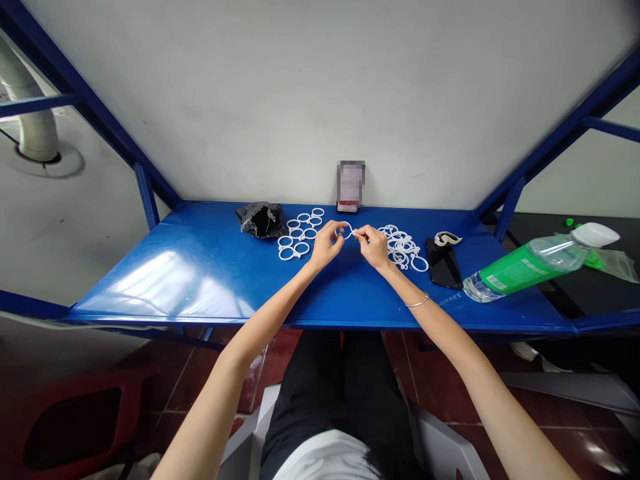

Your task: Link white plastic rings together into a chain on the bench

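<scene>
My left hand (pixel 327 244) and my right hand (pixel 373 245) meet over the middle of the blue table (pixel 210 273), both pinching one white plastic ring (pixel 346 231) between their fingertips. A group of several white rings (pixel 300 233) lies flat just left of my left hand. A looser heap of white rings (pixel 404 247) lies just right of my right hand. A thin bracelet sits on my right wrist.
A crumpled black bag (pixel 261 219) lies left of the rings. A phone (pixel 351 186) leans on the wall behind. A black phone (pixel 443 264), a small white-rimmed object (pixel 447 238) and a tipped green-labelled water bottle (pixel 535 261) are at the right. Blue frame posts flank the table.
</scene>
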Tool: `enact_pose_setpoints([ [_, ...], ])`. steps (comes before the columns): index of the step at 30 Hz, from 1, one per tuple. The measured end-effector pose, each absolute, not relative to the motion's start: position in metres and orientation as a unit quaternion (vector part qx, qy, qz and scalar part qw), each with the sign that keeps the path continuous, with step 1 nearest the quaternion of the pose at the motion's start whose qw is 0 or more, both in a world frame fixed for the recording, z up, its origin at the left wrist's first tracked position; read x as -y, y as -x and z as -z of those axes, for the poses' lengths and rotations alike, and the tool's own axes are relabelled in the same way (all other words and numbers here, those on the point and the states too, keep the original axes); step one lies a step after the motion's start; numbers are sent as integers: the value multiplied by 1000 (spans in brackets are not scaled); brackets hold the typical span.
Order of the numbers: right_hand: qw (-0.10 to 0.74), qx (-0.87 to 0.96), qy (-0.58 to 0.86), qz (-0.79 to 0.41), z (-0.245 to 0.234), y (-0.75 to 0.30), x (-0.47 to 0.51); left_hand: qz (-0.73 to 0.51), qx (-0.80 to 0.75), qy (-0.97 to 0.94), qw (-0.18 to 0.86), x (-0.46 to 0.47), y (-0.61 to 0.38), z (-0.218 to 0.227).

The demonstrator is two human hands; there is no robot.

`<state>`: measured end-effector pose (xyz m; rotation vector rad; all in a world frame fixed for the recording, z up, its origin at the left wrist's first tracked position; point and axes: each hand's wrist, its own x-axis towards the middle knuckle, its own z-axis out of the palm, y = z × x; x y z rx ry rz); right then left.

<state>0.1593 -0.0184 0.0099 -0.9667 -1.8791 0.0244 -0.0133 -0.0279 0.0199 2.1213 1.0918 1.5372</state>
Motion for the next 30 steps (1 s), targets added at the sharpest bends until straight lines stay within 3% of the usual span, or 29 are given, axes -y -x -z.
enact_pose_setpoints([
  [30, 495, 775, 392, 42, -10, -158, 19, -550, -366, -738, 139, 26, 13, -18],
])
